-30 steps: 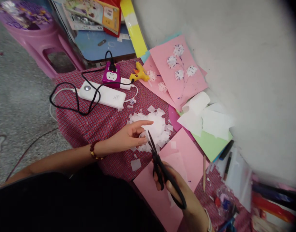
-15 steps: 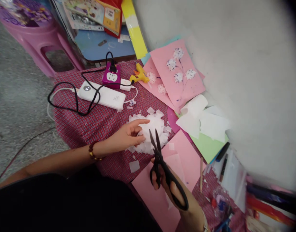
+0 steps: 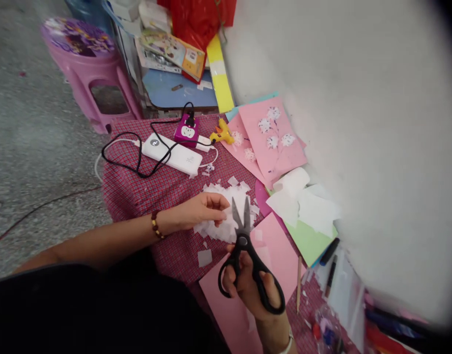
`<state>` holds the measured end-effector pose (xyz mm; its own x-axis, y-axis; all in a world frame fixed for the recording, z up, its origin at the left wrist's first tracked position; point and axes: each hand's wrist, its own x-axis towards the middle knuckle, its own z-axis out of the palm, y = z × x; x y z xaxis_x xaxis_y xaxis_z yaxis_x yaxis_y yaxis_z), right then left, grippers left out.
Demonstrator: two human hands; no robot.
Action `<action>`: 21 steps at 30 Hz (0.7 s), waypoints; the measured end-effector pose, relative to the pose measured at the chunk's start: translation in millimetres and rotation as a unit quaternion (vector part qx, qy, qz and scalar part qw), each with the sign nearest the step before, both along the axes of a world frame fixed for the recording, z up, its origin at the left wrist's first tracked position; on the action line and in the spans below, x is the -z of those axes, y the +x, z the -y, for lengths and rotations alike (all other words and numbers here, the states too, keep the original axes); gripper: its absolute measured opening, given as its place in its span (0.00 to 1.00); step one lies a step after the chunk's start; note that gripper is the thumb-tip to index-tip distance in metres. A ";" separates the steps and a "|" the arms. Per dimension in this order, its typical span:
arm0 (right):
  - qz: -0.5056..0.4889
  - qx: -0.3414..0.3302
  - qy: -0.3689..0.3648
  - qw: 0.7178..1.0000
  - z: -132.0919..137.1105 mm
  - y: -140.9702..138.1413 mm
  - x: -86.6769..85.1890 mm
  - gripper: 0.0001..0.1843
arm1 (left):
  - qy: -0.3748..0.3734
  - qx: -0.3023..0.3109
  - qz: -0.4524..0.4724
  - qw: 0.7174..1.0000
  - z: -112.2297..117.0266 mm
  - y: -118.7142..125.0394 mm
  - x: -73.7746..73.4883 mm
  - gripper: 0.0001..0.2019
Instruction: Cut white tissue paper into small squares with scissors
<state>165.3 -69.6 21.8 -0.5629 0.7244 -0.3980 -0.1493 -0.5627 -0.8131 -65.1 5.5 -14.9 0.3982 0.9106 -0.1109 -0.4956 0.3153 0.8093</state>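
– Scissors [image 3: 242,241] with black looped handles and grey metal blades: how are they held, and where?

– The right hand [image 3: 248,287] has its fingers hooked through the loops, a grip that presumably controls the spread of the blades. The blades stand apart, tips over the right side of the heap of small white paper scraps [image 3: 222,232].

– State of the left hand [image 3: 202,212]?

– Fingers curled to a narrow gap over the heap. Whether they pinch a scrap cannot be told: white against white. The position probably suits work close to the blades.

– Reason for the heap's location on the red-checked, cloth-covered surface [image 3: 170,187]?

– Probably reach: both hands meet over it. Pink sheet paper [image 3: 285,246] lies right of the heap. The white oblong power bank [image 3: 183,160] and yellow plastic glue gun [image 3: 222,132] lie beyond the heap, likely to stay clear of the blades.
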 end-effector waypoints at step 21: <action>-0.188 0.201 0.057 0.960 85.8 65.8 32.7 0.39 | 0.069 -0.180 -0.121 0.974 -16.0 -7.4 6.3 0.13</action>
